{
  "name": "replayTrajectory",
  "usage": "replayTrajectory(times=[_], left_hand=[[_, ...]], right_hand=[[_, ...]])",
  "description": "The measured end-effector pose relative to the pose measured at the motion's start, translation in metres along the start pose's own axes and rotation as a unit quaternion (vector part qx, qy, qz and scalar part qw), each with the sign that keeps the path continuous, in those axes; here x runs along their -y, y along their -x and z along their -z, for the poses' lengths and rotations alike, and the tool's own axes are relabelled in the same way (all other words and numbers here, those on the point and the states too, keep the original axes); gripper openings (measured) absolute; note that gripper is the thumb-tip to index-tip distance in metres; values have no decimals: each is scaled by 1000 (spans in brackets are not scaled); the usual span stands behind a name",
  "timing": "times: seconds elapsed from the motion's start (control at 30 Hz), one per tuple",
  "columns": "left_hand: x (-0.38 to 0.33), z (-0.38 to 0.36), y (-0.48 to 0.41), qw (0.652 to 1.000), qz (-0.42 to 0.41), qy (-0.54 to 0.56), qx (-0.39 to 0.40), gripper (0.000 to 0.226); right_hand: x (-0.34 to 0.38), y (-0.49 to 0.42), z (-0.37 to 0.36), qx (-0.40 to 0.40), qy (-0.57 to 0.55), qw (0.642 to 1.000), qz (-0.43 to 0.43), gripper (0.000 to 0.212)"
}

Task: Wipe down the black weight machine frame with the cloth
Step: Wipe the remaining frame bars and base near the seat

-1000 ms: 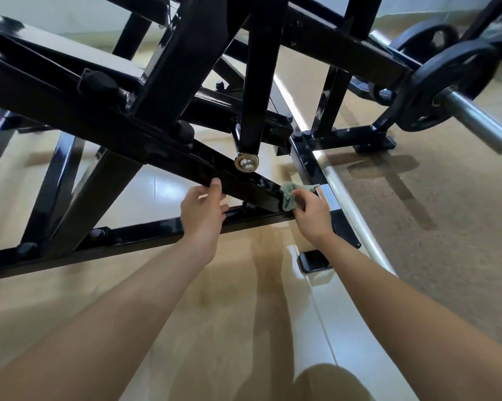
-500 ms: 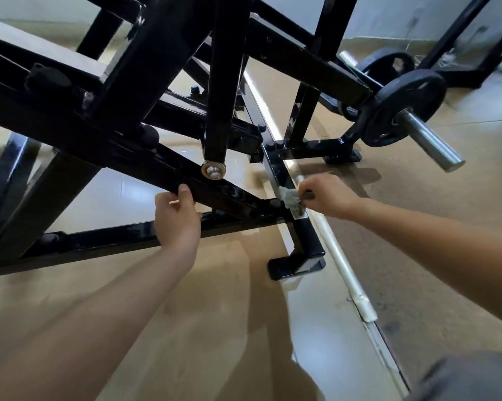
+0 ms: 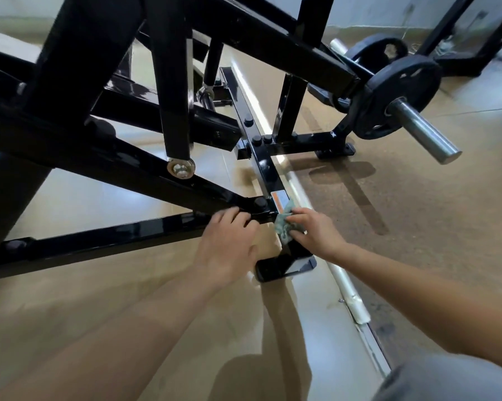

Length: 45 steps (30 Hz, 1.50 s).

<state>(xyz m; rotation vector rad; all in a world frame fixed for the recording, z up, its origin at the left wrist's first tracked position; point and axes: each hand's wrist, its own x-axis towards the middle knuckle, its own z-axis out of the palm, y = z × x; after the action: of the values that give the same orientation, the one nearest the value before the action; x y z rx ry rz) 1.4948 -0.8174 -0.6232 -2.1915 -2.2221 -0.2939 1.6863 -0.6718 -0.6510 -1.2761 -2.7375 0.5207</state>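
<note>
The black weight machine frame (image 3: 105, 235) fills the upper left, its glossy bars meeting at a bolted joint near the floor. A small grey-green cloth (image 3: 284, 225) lies bunched against the long floor rail just below a warning sticker. My right hand (image 3: 316, 230) holds the cloth and presses it onto that rail. My left hand (image 3: 229, 244) rests on the joint where the low cross bar meets the rail, fingers curled over the bar's top edge. The rail's black foot (image 3: 286, 266) sits on the floor just under both hands.
A black weight plate (image 3: 397, 99) on a steel sleeve (image 3: 423, 131) juts out at the upper right. A metal floor strip (image 3: 348, 296) separates glossy tile on the left from brown carpet on the right. Another black frame stands at the far top right.
My left hand slid right along the bar to the joint beside the cloth. My right hand moved the cloth down the rail past the sticker. The view shifted closer and lower.
</note>
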Motion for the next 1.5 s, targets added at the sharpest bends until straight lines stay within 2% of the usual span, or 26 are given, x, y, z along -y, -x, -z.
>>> replayTrajectory(times=[0.1, 0.17, 0.27, 0.43, 0.67, 0.9, 1.1, 1.3, 1.5], left_hand=[[14, 0, -17, 986, -75, -144, -35, 36], [25, 1, -29, 981, -69, -180, -34, 37], [42, -2, -41, 980, -35, -194, -33, 37], [48, -25, -45, 981, -39, -178, -71, 18], [50, -38, -46, 973, -54, -190, -123, 15], [52, -39, -45, 968, -57, -201, -141, 15], [53, -41, -47, 965, -54, -210, -150, 13], [55, -45, -48, 969, -47, -195, -143, 11], [51, -41, -50, 976, -25, -171, -133, 6]], right_hand=[[-4, -14, -8, -20, -26, 998, -45, 42], [-6, -25, -11, -37, -52, 996, -65, 41], [-7, -45, -12, -54, -99, 990, -81, 38], [-6, -91, -5, -45, -104, 991, -75, 38], [5, -168, 7, -46, -116, 990, -65, 36], [-3, -221, 10, 24, -106, 993, -44, 46], [-22, -177, 8, -2, -169, 984, -51, 39], [-46, -92, 3, 39, -193, 980, -26, 36], [-49, -11, -4, 33, -194, 980, -30, 30]])
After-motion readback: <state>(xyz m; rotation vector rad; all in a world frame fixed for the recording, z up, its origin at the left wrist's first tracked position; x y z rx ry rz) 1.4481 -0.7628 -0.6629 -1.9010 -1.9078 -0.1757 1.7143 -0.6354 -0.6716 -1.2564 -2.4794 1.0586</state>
